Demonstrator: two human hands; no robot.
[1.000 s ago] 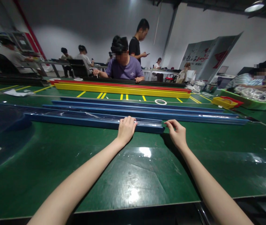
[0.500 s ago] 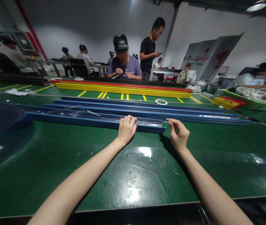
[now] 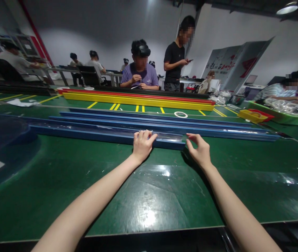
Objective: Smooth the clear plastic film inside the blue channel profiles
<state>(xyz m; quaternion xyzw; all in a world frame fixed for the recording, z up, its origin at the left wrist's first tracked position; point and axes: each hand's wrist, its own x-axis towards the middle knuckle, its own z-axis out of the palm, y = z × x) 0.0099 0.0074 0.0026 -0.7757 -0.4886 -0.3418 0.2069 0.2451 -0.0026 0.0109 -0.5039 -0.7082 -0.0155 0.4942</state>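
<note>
A long blue channel strip (image 3: 96, 135) lies across the green table, a clear plastic strip (image 3: 168, 137) resting inside it. My left hand (image 3: 142, 145) reaches over its near wall close to the right end. The fingers curl into the channel and the thumb points right; what the fingertips press on is partly hidden. Just beyond the channel's right end is my right hand (image 3: 200, 148), its thumb and forefinger apart with nothing visible between them.
More blue strips (image 3: 217, 131) lie behind, then yellow (image 3: 138, 99) and red strips. A white ring (image 3: 181, 114) sits between. Right are a yellow tray (image 3: 251, 115) and green bin (image 3: 293, 118). Clear film (image 3: 159, 196) covers the table in front; blue film (image 3: 4, 150) is left. Several people work beyond.
My right hand has opened and let go of the clear strip's end that it pinched. My left thumb has spread to the right, while that hand stays at the channel.
</note>
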